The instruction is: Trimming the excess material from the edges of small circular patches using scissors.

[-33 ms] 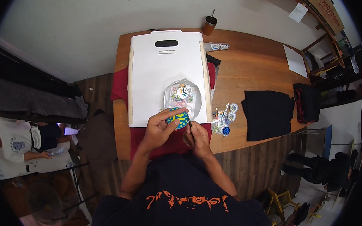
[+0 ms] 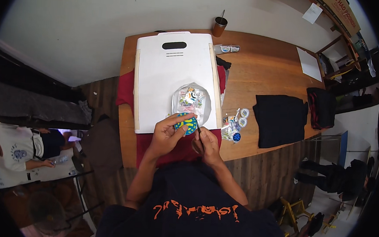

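Observation:
My left hand [image 2: 166, 135] pinches a round blue-green sticker [image 2: 188, 123] with yellow curved shapes, near the front edge of a white board [image 2: 156, 86]. Close against its right side, my right hand [image 2: 208, 145] is closed around a slim dark tool [image 2: 198, 128]. A rounded brownish part shows below those fingers; most of the tool is hidden. Just beyond both hands, a round whitish dish [image 2: 208, 103] on the board holds a pile of colourful stickers [image 2: 191, 97]. Dark red cloth [image 2: 151, 146] lies under the board and hangs toward me.
On the wooden table [image 2: 262, 62], loose round stickers [image 2: 242, 121] lie right of the board. Further right are a folded black garment [image 2: 280, 122] and a red-and-black cloth [image 2: 320, 109]. A brown cup [image 2: 219, 28] stands at the back. Another person [image 2: 20, 147] is at the left.
My hands, the sticker and the tool stay in the same place. At the left, the other person's arms have shifted slightly.

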Available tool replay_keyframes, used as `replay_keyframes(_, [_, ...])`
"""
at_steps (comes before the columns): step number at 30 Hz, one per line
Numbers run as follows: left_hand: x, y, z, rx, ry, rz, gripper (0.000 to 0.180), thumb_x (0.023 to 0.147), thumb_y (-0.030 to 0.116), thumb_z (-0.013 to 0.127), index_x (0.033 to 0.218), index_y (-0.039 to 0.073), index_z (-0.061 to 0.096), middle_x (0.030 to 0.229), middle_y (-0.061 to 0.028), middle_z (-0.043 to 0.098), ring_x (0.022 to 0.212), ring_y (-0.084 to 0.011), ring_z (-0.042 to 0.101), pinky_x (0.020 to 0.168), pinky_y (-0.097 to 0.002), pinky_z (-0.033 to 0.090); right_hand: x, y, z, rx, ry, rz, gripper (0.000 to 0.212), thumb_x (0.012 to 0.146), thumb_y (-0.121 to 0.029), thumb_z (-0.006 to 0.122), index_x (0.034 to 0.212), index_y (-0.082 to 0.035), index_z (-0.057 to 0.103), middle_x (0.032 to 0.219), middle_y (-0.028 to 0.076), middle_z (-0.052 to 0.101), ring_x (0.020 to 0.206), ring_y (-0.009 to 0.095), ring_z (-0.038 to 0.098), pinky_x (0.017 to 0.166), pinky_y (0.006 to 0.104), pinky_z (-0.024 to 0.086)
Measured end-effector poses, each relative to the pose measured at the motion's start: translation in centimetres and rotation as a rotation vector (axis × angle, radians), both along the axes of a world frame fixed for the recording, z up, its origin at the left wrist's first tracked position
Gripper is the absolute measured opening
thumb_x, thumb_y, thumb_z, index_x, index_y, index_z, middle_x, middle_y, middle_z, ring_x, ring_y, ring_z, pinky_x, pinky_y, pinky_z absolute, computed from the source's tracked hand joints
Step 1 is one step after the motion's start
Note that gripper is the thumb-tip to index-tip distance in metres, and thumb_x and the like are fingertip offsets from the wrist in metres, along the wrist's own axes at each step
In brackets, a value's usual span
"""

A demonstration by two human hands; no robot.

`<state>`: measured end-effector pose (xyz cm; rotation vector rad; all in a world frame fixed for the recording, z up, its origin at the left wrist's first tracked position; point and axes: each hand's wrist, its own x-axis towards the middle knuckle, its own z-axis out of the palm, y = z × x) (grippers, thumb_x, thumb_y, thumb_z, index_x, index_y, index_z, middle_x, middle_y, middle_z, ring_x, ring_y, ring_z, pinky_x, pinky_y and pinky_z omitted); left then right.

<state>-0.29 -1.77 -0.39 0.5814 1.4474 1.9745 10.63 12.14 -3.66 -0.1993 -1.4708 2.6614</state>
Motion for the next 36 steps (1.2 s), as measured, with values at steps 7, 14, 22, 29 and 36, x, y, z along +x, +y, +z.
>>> replay_keyframes(7, [0.2,0.4,-0.1,0.054,0.117,0.078,0.030,0.090,-0.011,0.058,0.119,-0.007,0.063,0.116,-0.0142,0.059,0.105,-0.0165,0.061,0.082,-0.0232,0.053,-0.1,0.0,-0.2,0.013,0.009,0.000,0.035,0.106,-0.037,0.038,0.089,-0.007,0.047,0.054,-0.005,0.031,0.044,0.006,0.025,0.045,0.0230,0.025])
replay_keyframes(14, [0.3,0.2,-1.0,0.096,0.073,0.093,0.029,0.089,-0.011,0.060,0.117,-0.008,0.063,0.113,-0.0137,0.060,0.103,-0.0166,0.062,0.082,-0.0237,0.053,-0.1,-0.1,-0.1,0.011,0.009,-0.014,0.036,0.106,-0.038,0.038,0.089,-0.008,0.047,0.054,-0.005,0.031,0.044,0.006,0.025,0.045,0.0229,0.025])
replay_keyframes(22, [0.4,0.2,-0.1,0.055,0.028,0.093,0.030,0.092,-0.008,0.057,0.122,-0.007,0.062,0.109,-0.0115,0.061,0.102,-0.0147,0.061,0.087,-0.0238,0.050,0.0,-0.2,0.2,-0.004,-0.014,0.003,0.036,0.106,-0.038,0.039,0.087,-0.008,0.046,0.054,-0.005,0.031,0.044,0.005,0.026,0.044,0.0231,0.025])
replay_keyframes(29, [0.4,0.7,-0.5,0.052,0.061,0.158,0.028,0.091,-0.009,0.059,0.119,-0.009,0.063,0.106,-0.0118,0.063,0.099,-0.0138,0.062,0.085,-0.0241,0.051,-0.2,-0.3,0.1,0.013,0.003,0.001,0.036,0.105,-0.038,0.039,0.087,-0.008,0.047,0.055,-0.005,0.032,0.045,0.006,0.027,0.045,0.0229,0.026])
replay_keyframes(36, [0.4,0.7,-0.4,0.040,0.067,0.148,0.028,0.090,-0.009,0.060,0.118,-0.009,0.063,0.104,-0.0121,0.063,0.096,-0.0134,0.062,0.082,-0.0235,0.051,-0.1,-0.1,-0.2,-0.015,-0.005,-0.004,0.035,0.105,-0.037,0.039,0.089,-0.008,0.048,0.055,-0.005,0.032,0.045,0.005,0.026,0.045,0.0230,0.025])
